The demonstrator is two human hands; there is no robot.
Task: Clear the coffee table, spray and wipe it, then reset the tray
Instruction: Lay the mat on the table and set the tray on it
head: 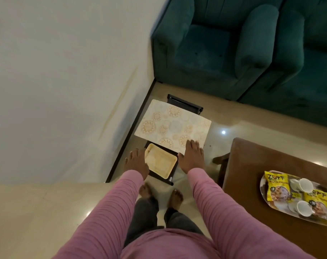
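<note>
Two arms in pink sleeves (110, 206) reach down and forward. Below them, two bare feet (174, 198) stand on the shiny pale floor (28, 212).

The left hand (136, 162) is held flat, palm down. Its grip is spread, with straight fingers, and it holds nothing. It is just beside the left edge of a cream tray (161, 163). I cannot tell if it touches the tray.

The right hand (193, 157) is flat too. Its grip is spread and holds nothing. Its fingers lie over the near right corner of a pale mat (173, 126) with round yellow flower shapes.

The cream tray lies low in a dark rack (185, 104) on the floor, next to the wall. The mat lies on top of the rack, a bit past the tray.

To the right is the brown wooden bench (252, 165). An oval tray (262, 186) sits on it, well apart from both hands. On that tray lie yellow snack packs (275, 186) and two white cups (304, 185) tipped on their sides.

Further back is a dark green sofa (215, 49). A plain white wall (65, 71) is on the left.
</note>
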